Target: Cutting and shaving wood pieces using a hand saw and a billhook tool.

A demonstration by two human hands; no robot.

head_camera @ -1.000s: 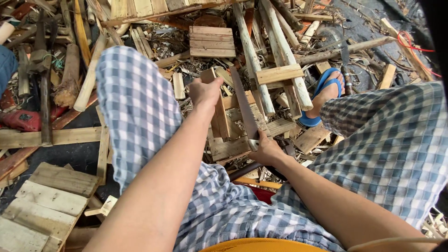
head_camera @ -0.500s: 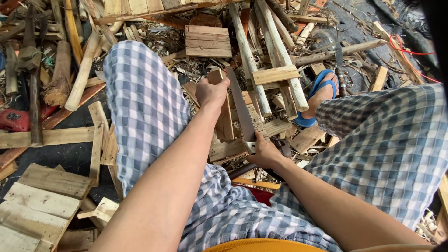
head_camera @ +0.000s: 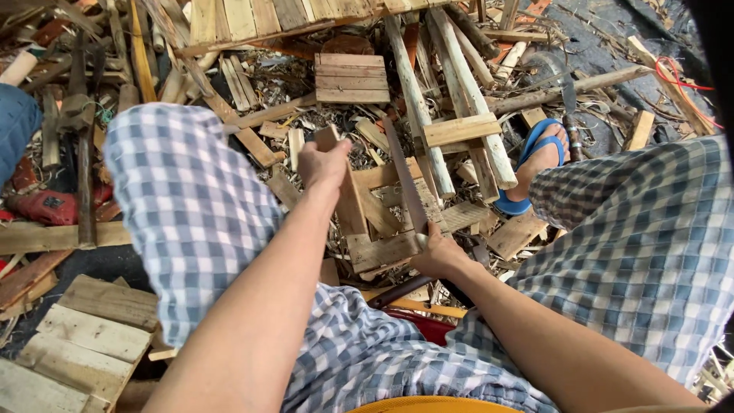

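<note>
I sit with legs in blue checked trousers spread over a heap of scrap wood. My left hand (head_camera: 324,163) grips the top of an upright piece of wood (head_camera: 350,200) between my knees. In my right hand (head_camera: 436,253) is the handle of a long flat blade (head_camera: 405,177), which slants up and away beside that piece. A flat block of wood (head_camera: 386,248) lies under the upright piece. My right foot, in a blue sandal (head_camera: 535,157), rests among the scraps.
A small pallet panel (head_camera: 352,77) and long poles (head_camera: 459,92) lie ahead. Boards (head_camera: 84,336) are stacked at lower left. A red power tool (head_camera: 46,206) lies at left. A red object (head_camera: 417,323) shows under my legs.
My left hand with the upright wood and the blade have shifted slightly left in view; the view has tilted a little. Both hands keep their grips.
</note>
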